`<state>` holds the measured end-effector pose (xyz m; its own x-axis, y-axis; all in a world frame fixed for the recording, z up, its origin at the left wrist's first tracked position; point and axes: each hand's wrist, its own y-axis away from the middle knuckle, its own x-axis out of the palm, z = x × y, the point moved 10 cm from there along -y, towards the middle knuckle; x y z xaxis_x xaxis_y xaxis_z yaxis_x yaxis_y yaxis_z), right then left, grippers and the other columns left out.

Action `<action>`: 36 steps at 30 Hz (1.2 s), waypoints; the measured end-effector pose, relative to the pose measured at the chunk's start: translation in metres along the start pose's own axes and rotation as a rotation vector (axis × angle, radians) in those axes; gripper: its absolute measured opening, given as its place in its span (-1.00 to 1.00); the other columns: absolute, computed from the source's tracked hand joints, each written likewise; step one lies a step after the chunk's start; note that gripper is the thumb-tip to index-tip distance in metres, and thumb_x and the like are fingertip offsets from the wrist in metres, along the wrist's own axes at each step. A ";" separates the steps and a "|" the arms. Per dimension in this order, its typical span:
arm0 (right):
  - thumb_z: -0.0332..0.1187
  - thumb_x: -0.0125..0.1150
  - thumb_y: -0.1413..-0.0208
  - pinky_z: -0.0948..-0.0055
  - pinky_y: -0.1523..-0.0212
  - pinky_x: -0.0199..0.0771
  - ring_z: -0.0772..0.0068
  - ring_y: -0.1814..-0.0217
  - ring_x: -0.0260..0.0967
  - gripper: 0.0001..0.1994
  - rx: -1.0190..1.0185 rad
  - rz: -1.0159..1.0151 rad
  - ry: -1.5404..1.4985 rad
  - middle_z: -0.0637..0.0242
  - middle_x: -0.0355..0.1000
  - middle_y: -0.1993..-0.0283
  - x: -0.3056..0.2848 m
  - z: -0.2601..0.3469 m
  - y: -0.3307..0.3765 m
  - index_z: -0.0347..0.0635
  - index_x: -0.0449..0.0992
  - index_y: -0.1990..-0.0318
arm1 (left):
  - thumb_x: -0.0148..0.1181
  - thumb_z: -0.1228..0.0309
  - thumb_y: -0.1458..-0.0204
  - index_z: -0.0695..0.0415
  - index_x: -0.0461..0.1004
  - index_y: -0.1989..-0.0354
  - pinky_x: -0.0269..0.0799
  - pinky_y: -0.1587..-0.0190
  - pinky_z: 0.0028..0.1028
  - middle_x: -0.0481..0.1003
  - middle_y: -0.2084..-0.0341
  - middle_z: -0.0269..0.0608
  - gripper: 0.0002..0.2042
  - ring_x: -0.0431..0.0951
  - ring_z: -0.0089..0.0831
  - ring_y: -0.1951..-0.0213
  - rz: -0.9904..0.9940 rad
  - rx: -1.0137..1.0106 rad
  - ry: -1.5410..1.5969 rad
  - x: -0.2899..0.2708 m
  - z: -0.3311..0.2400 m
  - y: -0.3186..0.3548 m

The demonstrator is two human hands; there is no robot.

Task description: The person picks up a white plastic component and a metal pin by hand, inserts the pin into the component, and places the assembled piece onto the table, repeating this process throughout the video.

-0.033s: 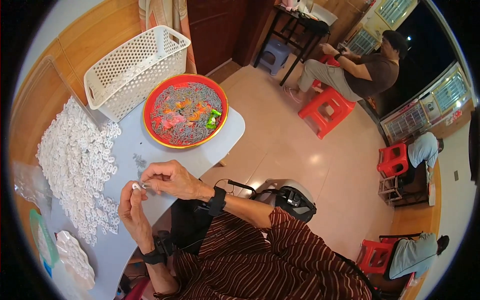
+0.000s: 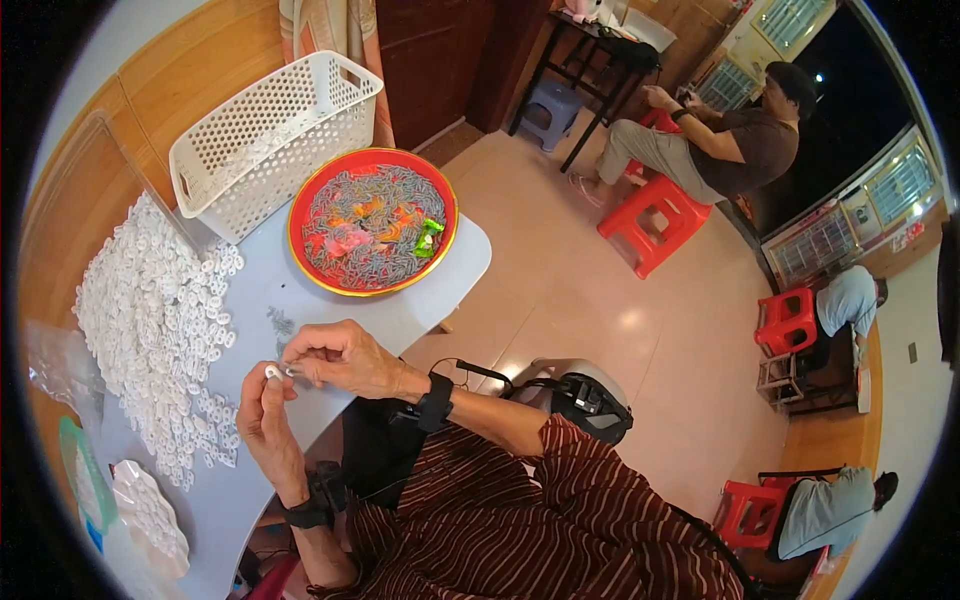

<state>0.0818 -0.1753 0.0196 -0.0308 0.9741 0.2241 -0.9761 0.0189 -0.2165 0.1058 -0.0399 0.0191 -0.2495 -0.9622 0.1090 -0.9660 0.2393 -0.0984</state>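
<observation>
My left hand (image 2: 268,428) pinches a small white plastic piece (image 2: 273,372) between thumb and forefinger, above the table's near edge. Close against it, my right hand (image 2: 350,360) is closed on a tiny grey piece (image 2: 290,371), too small to make out fully. A few slim grey pieces (image 2: 279,321) lie on the table just beyond my hands. To the left spreads a large heap of white oval plastic pieces (image 2: 155,310) with holes in them. Farther off, a red basin (image 2: 297,240) with a yellow rim holds many slim grey pieces and some bright wrappers.
A white perforated basket (image 2: 235,195) stands behind the basin on the pale table (image 2: 255,285). At the lower left are a scalloped white dish (image 2: 175,565), a green-rimmed container (image 2: 70,440) and clear plastic (image 2: 60,370). A person (image 2: 735,140) sits on a red stool (image 2: 655,225) across the floor.
</observation>
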 end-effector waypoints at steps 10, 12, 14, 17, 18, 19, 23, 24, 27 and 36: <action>-0.56 0.11 -0.10 0.63 0.38 0.40 0.68 0.43 0.37 -0.85 0.052 0.034 -0.044 0.41 0.43 0.37 0.010 -0.014 0.001 -0.28 0.48 0.16 | 0.02 0.41 -0.15 0.22 0.48 0.33 0.24 0.34 -0.61 0.42 0.57 -0.38 -0.84 0.33 -0.62 0.48 -0.012 -0.152 0.008 -0.024 0.015 0.004; -0.56 0.10 -0.10 0.63 0.38 0.40 0.68 0.43 0.36 -0.82 0.073 0.011 0.038 0.42 0.43 0.38 0.001 -0.016 0.002 -0.27 0.49 0.12 | 0.01 0.39 -0.15 0.23 0.48 0.34 0.26 0.36 -0.61 0.42 0.58 -0.39 -0.82 0.35 -0.63 0.48 0.026 -0.181 -0.057 -0.014 0.020 -0.002; -0.57 0.09 -0.09 0.65 0.37 0.38 0.67 0.42 0.34 -0.80 0.086 -0.036 0.048 0.42 0.43 0.38 -0.007 -0.013 0.002 -0.31 0.49 0.12 | -0.01 0.39 -0.17 0.24 0.47 0.33 0.29 0.35 -0.60 0.43 0.58 -0.36 -0.81 0.37 -0.61 0.46 0.098 -0.173 -0.066 0.001 0.008 -0.006; -0.54 0.13 -0.12 0.68 0.41 0.33 0.69 0.44 0.33 -0.84 0.107 -0.044 0.106 0.40 0.46 0.38 -0.005 -0.005 0.001 -0.33 0.48 0.13 | -0.03 0.39 -0.18 0.24 0.45 0.33 0.31 0.35 -0.59 0.43 0.57 -0.35 -0.81 0.38 -0.62 0.46 0.101 -0.196 0.010 -0.002 0.016 -0.008; -0.54 0.13 -0.12 0.68 0.41 0.33 0.69 0.44 0.33 -0.84 0.119 -0.019 0.090 0.40 0.46 0.38 -0.001 -0.009 0.000 -0.33 0.48 0.13 | -0.04 0.40 -0.19 0.25 0.44 0.34 0.31 0.35 -0.59 0.42 0.57 -0.35 -0.81 0.38 -0.62 0.47 0.128 -0.197 0.048 0.000 0.018 -0.007; -0.55 0.13 -0.12 0.69 0.40 0.33 0.69 0.44 0.33 -0.84 0.085 0.000 0.103 0.38 0.46 0.38 0.002 -0.009 -0.001 -0.33 0.48 0.14 | -0.05 0.40 -0.20 0.26 0.43 0.34 0.32 0.35 -0.59 0.42 0.57 -0.35 -0.81 0.37 -0.62 0.47 0.161 -0.196 0.090 0.001 0.018 -0.006; -0.55 0.16 -0.11 0.69 0.38 0.34 0.67 0.42 0.34 -0.83 0.048 0.018 0.103 0.35 0.46 0.34 0.007 -0.011 -0.002 -0.33 0.46 0.13 | -0.06 0.40 -0.21 0.27 0.42 0.35 0.33 0.34 -0.59 0.43 0.56 -0.34 -0.80 0.37 -0.63 0.47 0.164 -0.205 0.072 -0.004 0.019 -0.005; -0.55 0.16 -0.11 0.68 0.38 0.35 0.67 0.41 0.34 -0.83 0.038 0.014 0.098 0.35 0.46 0.33 0.008 -0.012 -0.002 -0.33 0.45 0.13 | -0.06 0.40 -0.21 0.26 0.42 0.35 0.33 0.34 -0.59 0.43 0.56 -0.34 -0.80 0.37 -0.63 0.47 0.170 -0.204 0.069 -0.005 0.019 -0.005; -0.55 0.16 -0.11 0.68 0.37 0.35 0.67 0.38 0.34 -0.82 0.049 -0.009 0.147 0.35 0.46 0.32 0.010 -0.007 -0.002 -0.34 0.44 0.13 | -0.06 0.40 -0.21 0.26 0.42 0.35 0.33 0.34 -0.59 0.42 0.56 -0.34 -0.80 0.37 -0.63 0.47 0.178 -0.206 0.084 -0.004 0.019 -0.006; -0.55 0.21 -0.08 0.67 0.37 0.37 0.69 0.37 0.34 -0.80 0.030 -0.034 0.108 0.38 0.45 0.32 0.011 -0.005 -0.002 -0.33 0.45 0.13 | -0.06 0.40 -0.20 0.25 0.40 0.36 0.29 0.38 -0.59 0.40 0.58 -0.36 -0.82 0.34 -0.63 0.49 0.221 -0.107 -0.017 -0.001 0.013 -0.008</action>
<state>0.0840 -0.1638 0.0181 0.0239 0.9917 0.1266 -0.9823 0.0468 -0.1816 0.1149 -0.0428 0.0067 -0.4556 -0.8866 0.0802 -0.8898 0.4561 -0.0127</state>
